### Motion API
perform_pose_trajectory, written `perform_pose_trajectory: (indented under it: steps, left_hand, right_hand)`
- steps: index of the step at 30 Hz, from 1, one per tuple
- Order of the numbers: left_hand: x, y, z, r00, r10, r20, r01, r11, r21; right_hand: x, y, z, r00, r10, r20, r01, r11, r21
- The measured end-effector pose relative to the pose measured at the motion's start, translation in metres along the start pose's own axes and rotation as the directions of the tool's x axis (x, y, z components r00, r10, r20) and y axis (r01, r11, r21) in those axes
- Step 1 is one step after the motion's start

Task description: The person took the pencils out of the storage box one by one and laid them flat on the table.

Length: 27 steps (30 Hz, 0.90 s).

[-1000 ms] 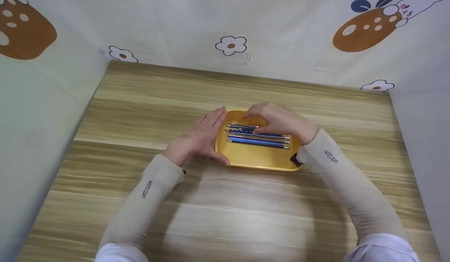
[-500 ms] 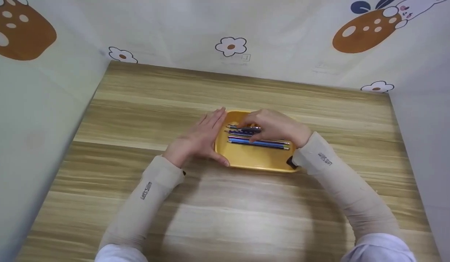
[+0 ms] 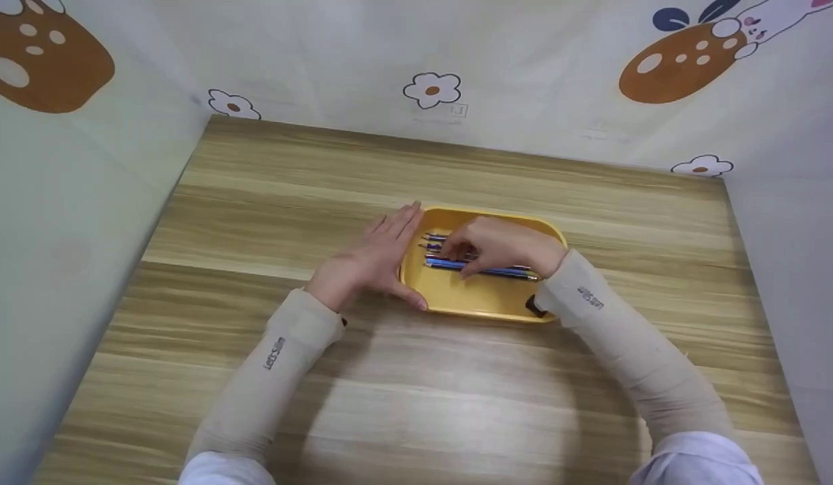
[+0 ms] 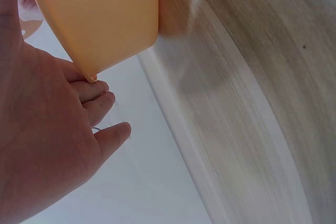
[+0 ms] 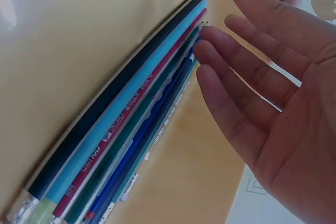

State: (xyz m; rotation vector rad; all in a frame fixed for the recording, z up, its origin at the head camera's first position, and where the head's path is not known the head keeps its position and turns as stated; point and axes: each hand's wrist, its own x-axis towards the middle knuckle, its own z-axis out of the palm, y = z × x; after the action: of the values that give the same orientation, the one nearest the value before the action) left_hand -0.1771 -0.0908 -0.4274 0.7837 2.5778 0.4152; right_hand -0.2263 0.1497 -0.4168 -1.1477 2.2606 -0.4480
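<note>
A yellow plastic tray (image 3: 457,296) sits on the table. Several pencils (image 3: 501,273) lie side by side in it, black, light blue, dark red, green and blue among them. My left hand (image 3: 366,259) rests against the tray's left end, fingers spread along the rim and thumb at the near corner; in the left wrist view, fingertips touch the tray's edge. Over the pencils is my right hand (image 3: 497,242), fingers bent downward, hiding their middle part. In the right wrist view its fingers (image 5: 226,93) are loosely bent, fingertips close beside the pencils; contact is hard to tell.
The wood-grain table (image 3: 288,175) reaches up to a pale wall sheet (image 3: 335,60) printed with flowers and orange shapes behind, with pale side panels left and right. A small black object (image 3: 534,306) shows at the right wrist.
My right hand has moved toward the near side, across the pencils, and now covers the middle of the row. The left hand stays at the tray's end. The view shifts slightly.
</note>
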Motion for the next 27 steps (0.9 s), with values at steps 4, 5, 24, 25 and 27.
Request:
perform_pose_trajectory:
  steps: [4, 5, 24, 25, 27]
  left_hand:
    - [0.000, 0.001, 0.000, 1.000, 0.000, 0.005, 0.000, 1.000, 0.000]
    - [0.000, 0.000, 0.000, 1.000, 0.000, 0.006, 0.000, 1.000, 0.000]
    - [0.000, 0.001, 0.000, 1.000, -0.009, 0.000, 0.009, 0.999, -0.037]
    - [0.000, 0.001, 0.000, 1.000, -0.012, 0.003, 0.012, 0.999, -0.033]
    - [0.000, 0.001, -0.001, 1.000, -0.016, 0.005, 0.016, 0.999, -0.028]
  right_hand:
    - [0.001, 0.002, 0.003, 1.000, 0.024, 0.018, -0.025, 0.999, 0.025]
    - [0.001, 0.002, 0.003, 0.999, 0.030, 0.022, -0.031, 0.999, 0.027]
    - [0.004, 0.002, 0.012, 0.997, 0.071, -0.006, -0.071, 0.984, -0.165]
    - [0.004, 0.002, 0.012, 0.998, 0.068, -0.008, -0.068, 0.982, -0.178]
    - [0.005, 0.002, 0.013, 0.998, 0.065, -0.010, -0.066, 0.979, -0.195]
